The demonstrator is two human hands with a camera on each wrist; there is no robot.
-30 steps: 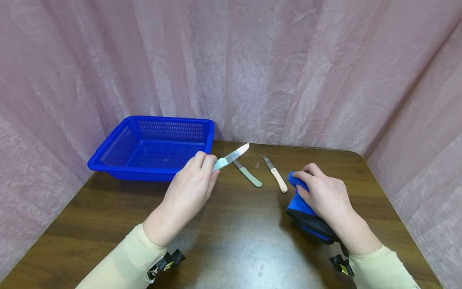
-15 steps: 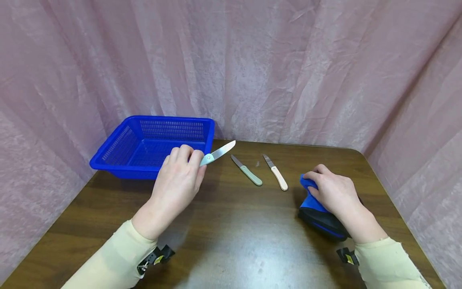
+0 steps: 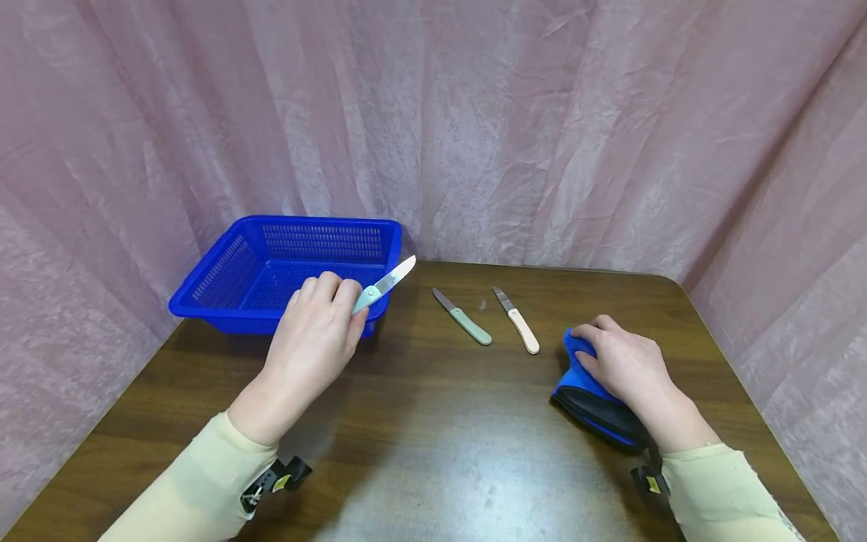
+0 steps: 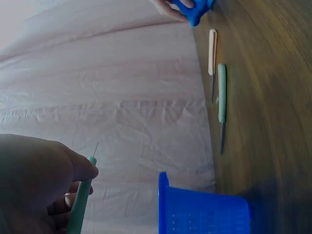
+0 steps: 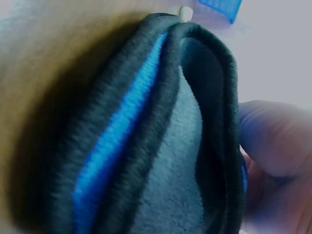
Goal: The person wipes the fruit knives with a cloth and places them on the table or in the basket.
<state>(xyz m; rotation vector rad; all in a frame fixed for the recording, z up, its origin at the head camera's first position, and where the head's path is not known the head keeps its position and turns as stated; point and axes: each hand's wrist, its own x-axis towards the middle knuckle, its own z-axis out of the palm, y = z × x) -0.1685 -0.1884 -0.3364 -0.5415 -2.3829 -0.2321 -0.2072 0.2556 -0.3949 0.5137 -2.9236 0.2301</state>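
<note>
My left hand (image 3: 311, 335) grips a small knife (image 3: 384, 284) by its pale green handle, above the table at the near right corner of the blue basket. Its blade points up and to the right. On the right side of the table, my right hand (image 3: 623, 361) holds a folded blue cloth (image 3: 584, 378) with black edging between thumb and fingers. In the right wrist view the cloth's layers (image 5: 170, 161) hang in folds, with the thumb (image 5: 278, 141) on one side. Between the hands lie a green-handled knife (image 3: 469, 325) and a cream-handled knife (image 3: 523, 330).
The blue plastic basket (image 3: 230, 312) with slotted walls stands at the back left of the wooden table (image 3: 433, 421). A pink curtain (image 3: 460, 135) hangs behind the table and along its sides.
My left hand has moved left with the knife, away from the lying green-handled knife and over toward the basket. The right hand has shifted a little to the right with the cloth.
</note>
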